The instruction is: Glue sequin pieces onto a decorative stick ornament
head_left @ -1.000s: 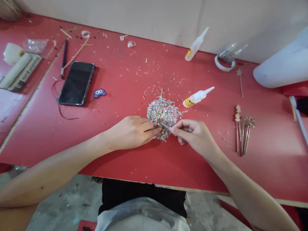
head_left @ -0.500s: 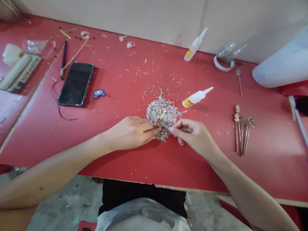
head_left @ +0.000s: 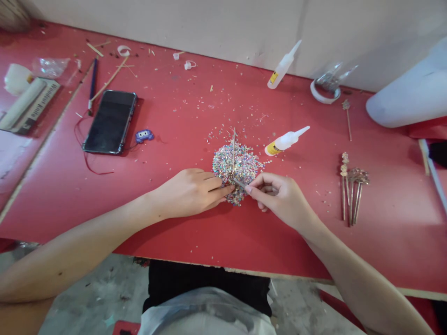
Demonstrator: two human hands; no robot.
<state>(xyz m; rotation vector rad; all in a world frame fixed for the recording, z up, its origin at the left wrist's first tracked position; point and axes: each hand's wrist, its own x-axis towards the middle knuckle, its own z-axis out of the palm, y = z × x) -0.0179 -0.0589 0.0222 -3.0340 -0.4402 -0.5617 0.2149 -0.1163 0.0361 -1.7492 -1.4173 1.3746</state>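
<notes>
Near the table's (head_left: 174, 242) left edge I see a knife box (head_left: 31, 104), then a black phone (head_left: 110, 122). The left hand (head_left: 195, 191) has its fingertips on a heap of glittery bits (head_left: 223, 160), midway between back and front edges, beside a thin stick (head_left: 233, 151) lying on it; whether they grip it, I can't tell. The right hand (head_left: 279, 195) pinches a slim tool (head_left: 240, 183). Gold pins (head_left: 356, 186) lie toward the right edge.

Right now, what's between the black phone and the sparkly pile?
In the head view, a small purple charm lies there on the red tabletop, much nearer the phone than the sparkly pile.
</notes>
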